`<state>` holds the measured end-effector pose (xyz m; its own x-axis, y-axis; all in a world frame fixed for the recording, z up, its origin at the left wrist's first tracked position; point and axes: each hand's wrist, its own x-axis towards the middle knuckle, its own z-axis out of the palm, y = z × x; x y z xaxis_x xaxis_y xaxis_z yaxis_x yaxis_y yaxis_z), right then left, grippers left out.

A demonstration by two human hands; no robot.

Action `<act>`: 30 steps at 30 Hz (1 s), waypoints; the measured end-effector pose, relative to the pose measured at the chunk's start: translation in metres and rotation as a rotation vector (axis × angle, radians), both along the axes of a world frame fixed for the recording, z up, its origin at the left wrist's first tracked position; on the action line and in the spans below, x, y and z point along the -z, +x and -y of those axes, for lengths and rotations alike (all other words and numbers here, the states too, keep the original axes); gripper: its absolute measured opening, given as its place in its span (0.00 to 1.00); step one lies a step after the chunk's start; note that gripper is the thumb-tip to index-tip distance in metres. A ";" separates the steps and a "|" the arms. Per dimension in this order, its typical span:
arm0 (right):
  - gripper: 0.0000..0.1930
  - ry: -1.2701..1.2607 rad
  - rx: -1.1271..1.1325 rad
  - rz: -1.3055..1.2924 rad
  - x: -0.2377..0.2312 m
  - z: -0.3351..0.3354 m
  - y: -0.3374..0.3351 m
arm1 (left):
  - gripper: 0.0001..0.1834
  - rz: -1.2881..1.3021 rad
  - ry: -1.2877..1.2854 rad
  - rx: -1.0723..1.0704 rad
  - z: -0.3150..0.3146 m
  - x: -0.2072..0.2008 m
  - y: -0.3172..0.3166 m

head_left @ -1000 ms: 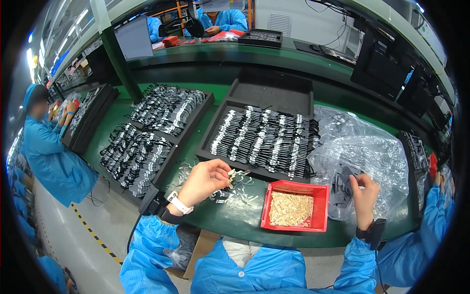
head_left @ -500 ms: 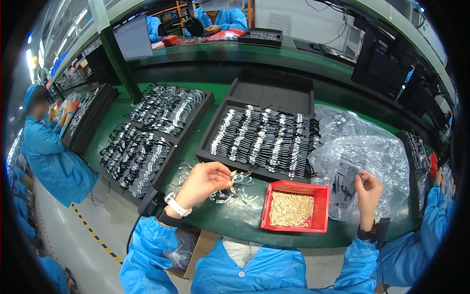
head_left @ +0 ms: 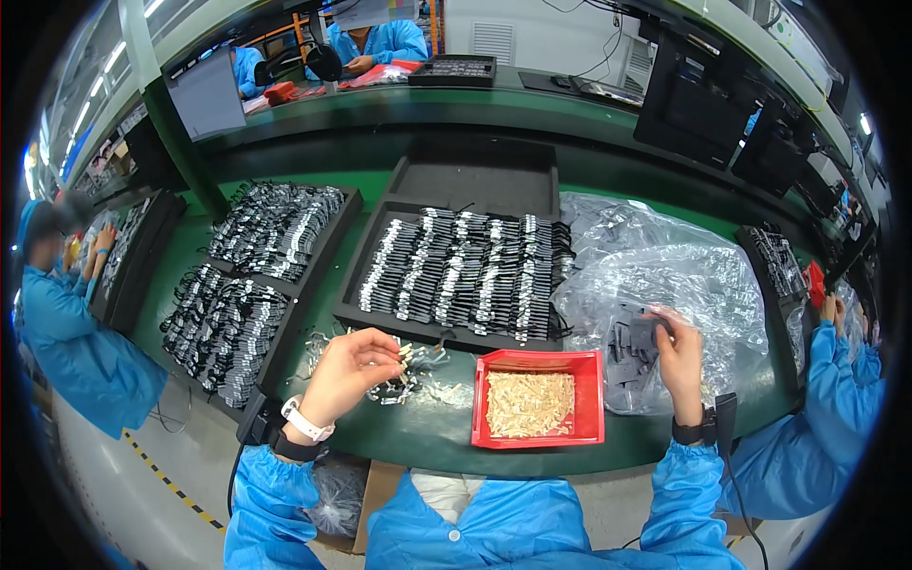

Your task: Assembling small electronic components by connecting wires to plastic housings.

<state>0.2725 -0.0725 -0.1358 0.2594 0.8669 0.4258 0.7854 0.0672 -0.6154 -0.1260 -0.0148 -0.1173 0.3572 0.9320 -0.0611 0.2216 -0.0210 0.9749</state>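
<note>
My left hand (head_left: 344, 375), with a white watch on the wrist, is closed in a pinch on a small pale tan strip (head_left: 406, 353). Below its fingertips lies a scatter of small clear and dark scraps (head_left: 432, 378) on the green table. My right hand (head_left: 680, 361) is over the clear plastic bag (head_left: 703, 285), thumb and finger closed on what looks like a dark grey flat piece (head_left: 646, 330). More dark grey flat pieces (head_left: 627, 366) lie beside it on the bag. Between my hands stands a red bin (head_left: 589, 404) holding many pale tan strips (head_left: 529, 404).
A black tray (head_left: 353, 309) with rows of black-and-silver parts (head_left: 461, 275) sits ahead, a bare black tray (head_left: 475, 182) behind it. Further filled trays (head_left: 285, 309) stand left. Co-workers in blue work at left (head_left: 81, 313), right (head_left: 807, 427) and across the bench.
The view has turned slightly, shifting the scene left. My right hand has moved from above the bag to the dark grey pieces. My left hand keeps its pinch near the scraps.
</note>
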 end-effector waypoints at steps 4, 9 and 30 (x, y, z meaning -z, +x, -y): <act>0.15 0.148 -0.016 0.074 0.006 -0.006 0.001 | 0.10 0.006 0.021 0.010 0.000 0.000 0.000; 0.13 0.126 -0.037 -0.095 -0.038 0.006 -0.052 | 0.13 0.072 -0.022 -0.036 0.007 -0.011 0.005; 0.09 0.240 -0.768 0.111 -0.069 0.011 -0.196 | 0.18 0.409 -0.022 -0.020 0.054 -0.045 0.019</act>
<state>0.0768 -0.0832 -0.0671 -0.4255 0.6675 0.6111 0.5223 0.7326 -0.4365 -0.1069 -0.0686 -0.0719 0.3378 0.9391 0.0626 -0.1845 0.0009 0.9828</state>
